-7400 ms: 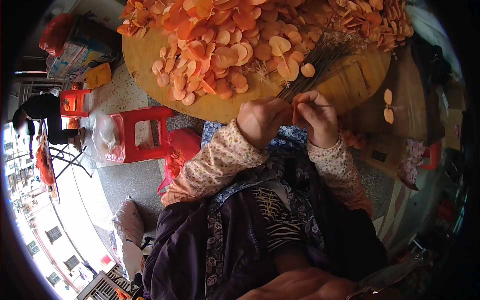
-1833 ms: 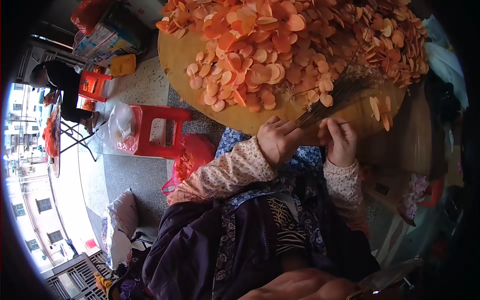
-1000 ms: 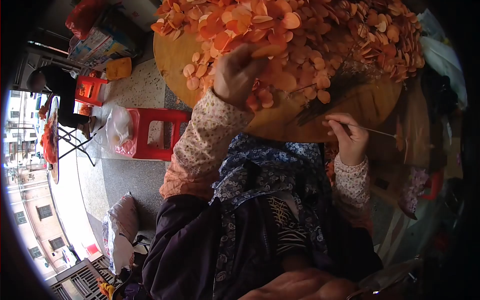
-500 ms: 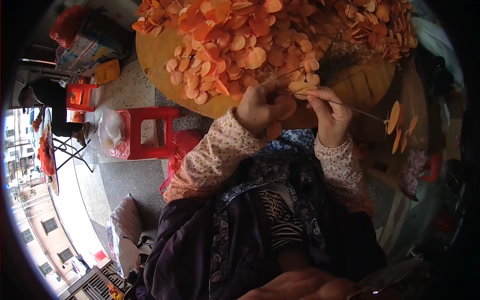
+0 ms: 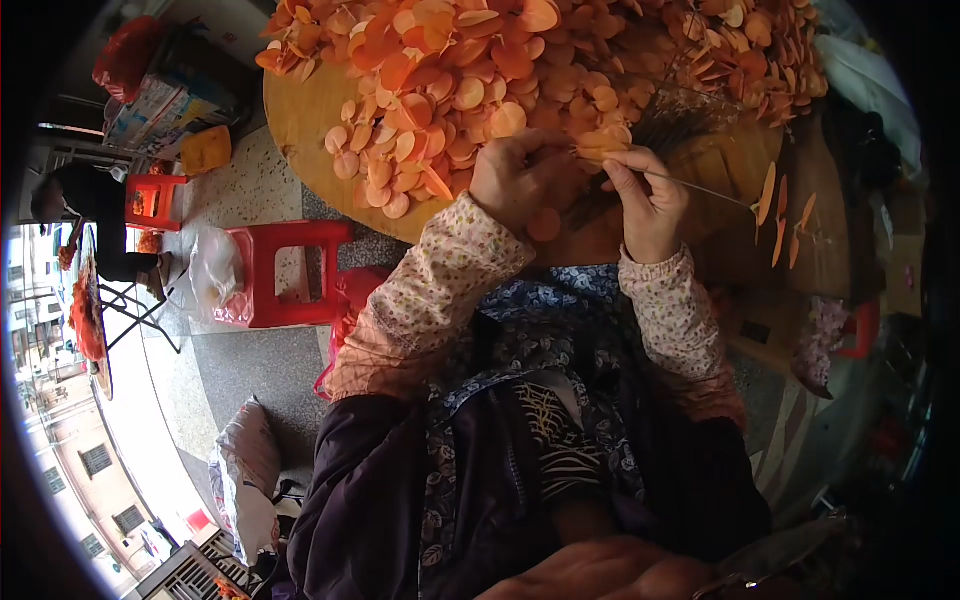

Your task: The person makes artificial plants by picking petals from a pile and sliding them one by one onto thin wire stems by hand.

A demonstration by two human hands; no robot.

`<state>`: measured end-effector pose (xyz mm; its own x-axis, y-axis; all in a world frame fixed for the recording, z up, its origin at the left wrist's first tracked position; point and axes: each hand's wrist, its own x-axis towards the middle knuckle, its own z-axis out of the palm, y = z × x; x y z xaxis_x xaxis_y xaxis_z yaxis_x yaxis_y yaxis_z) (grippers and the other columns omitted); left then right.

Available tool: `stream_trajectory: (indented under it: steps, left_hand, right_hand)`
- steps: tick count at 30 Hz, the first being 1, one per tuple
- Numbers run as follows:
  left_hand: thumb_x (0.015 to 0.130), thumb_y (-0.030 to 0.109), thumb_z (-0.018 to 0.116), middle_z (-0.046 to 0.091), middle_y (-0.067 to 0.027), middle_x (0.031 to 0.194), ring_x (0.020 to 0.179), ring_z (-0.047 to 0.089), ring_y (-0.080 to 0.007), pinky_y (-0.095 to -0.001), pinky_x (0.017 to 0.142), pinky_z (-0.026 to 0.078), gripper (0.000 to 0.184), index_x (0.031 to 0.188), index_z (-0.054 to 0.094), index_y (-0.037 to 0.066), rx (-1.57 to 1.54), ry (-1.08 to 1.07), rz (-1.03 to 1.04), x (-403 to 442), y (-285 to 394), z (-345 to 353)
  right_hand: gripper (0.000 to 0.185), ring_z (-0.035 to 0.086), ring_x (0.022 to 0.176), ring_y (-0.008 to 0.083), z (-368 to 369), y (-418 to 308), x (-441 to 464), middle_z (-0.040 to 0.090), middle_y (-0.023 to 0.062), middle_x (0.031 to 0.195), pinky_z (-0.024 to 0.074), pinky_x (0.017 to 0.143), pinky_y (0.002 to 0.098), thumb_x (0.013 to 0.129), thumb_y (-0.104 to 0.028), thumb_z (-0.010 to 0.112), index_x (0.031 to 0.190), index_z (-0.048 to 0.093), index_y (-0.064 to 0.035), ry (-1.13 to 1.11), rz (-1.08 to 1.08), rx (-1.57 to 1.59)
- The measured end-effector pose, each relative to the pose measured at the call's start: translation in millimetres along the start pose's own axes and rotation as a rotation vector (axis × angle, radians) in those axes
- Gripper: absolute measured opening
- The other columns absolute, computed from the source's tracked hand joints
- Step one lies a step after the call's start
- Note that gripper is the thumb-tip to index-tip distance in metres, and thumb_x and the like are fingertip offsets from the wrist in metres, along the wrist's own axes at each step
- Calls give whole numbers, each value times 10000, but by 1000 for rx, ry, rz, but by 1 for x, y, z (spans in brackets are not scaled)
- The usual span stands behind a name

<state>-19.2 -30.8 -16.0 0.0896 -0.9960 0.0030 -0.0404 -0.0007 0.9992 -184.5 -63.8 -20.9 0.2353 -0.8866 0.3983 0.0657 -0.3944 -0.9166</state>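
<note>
In the head view, both my hands are close together over the near edge of a round wooden table. My right hand (image 5: pixel 652 205) pinches a thin stem (image 5: pixel 715 190). Several long orange leaves (image 5: pixel 768 200) hang from the stem's far end on the right, and more leaves (image 5: pixel 600 145) sit at its other end by my fingertips. My left hand (image 5: pixel 510 185) is closed beside them, its fingers curled and partly hidden. A round orange leaf (image 5: pixel 544 225) shows just below it, seemingly held in that hand. Behind my hands lies a large heap of orange leaves (image 5: pixel 450 95).
The round wooden table (image 5: pixel 300 120) bears the heap. On the left stand a red stool (image 5: pixel 285 235) with a clear plastic bag (image 5: pixel 215 262), and a smaller red stool (image 5: pixel 153 200). A person in dark clothes (image 5: pixel 95 205) sits at another table. A white sack (image 5: pixel 245 460) lies on the floor.
Both hands have shifted slightly up in the view, and the leaves at the stem's far end have swung and turned edge-on. The camera view has tilted a little.
</note>
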Motion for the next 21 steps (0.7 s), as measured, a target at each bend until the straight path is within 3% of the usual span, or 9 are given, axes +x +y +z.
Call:
stream_trajectory:
  steps: [2,3,5,7,11,13,20,21]
  left_hand:
    - [785,90,583,639,-137,840,687,629,-247,-276,650,495,223,982,645,6,91,9,92,10,1,-4]
    - [813,90,584,627,-86,794,706,603,-170,-251,649,478,220,1001,624,-16,227,7,355,14,1,-6]
    - [841,91,584,616,-34,749,725,577,-93,-225,648,462,221,1020,604,-38,365,11,621,16,7,-7]
    - [848,110,584,628,-45,763,745,591,-109,-236,673,465,218,996,608,-49,77,37,191,10,12,-4]
    - [856,122,578,634,-50,771,725,592,-100,-230,642,459,208,974,616,-45,341,-22,369,3,11,-11]
    - [861,125,576,628,-42,756,689,578,-88,-227,609,452,208,960,614,-54,83,-66,-48,-7,25,-9]
    - [856,119,585,614,-43,746,650,550,-84,-219,589,443,199,931,609,-64,-115,-79,-77,-33,18,-6]
    - [855,119,586,615,-44,750,652,551,-85,-218,592,444,196,932,610,-60,-58,-82,32,-37,14,-6]
  right_hand:
    - [57,548,746,72,0,0,7,596,32,842,449,674,192,855,-19,600,896,610,20,14,-47,-43]
    - [57,548,746,72,0,-1,9,596,32,842,449,674,192,855,-19,600,896,610,20,14,-52,-44]
    - [67,547,778,77,2,-3,12,592,41,861,441,697,192,856,-5,593,913,608,26,8,-92,-43]
    - [70,546,785,79,4,-8,14,589,44,865,438,701,192,857,2,587,918,606,29,-11,-128,-24]
    - [70,545,796,84,2,-10,9,583,49,882,429,705,190,863,15,572,924,601,33,-32,-119,29]
    - [73,543,793,84,1,-13,6,583,49,884,427,704,190,865,15,569,929,599,33,-39,-130,3]
    - [85,587,825,131,4,-28,-9,609,84,898,455,730,215,886,11,533,954,575,41,-131,-177,-45]
    - [85,587,825,131,4,-31,-12,609,84,898,455,730,215,886,11,533,954,575,41,-133,-181,-48]
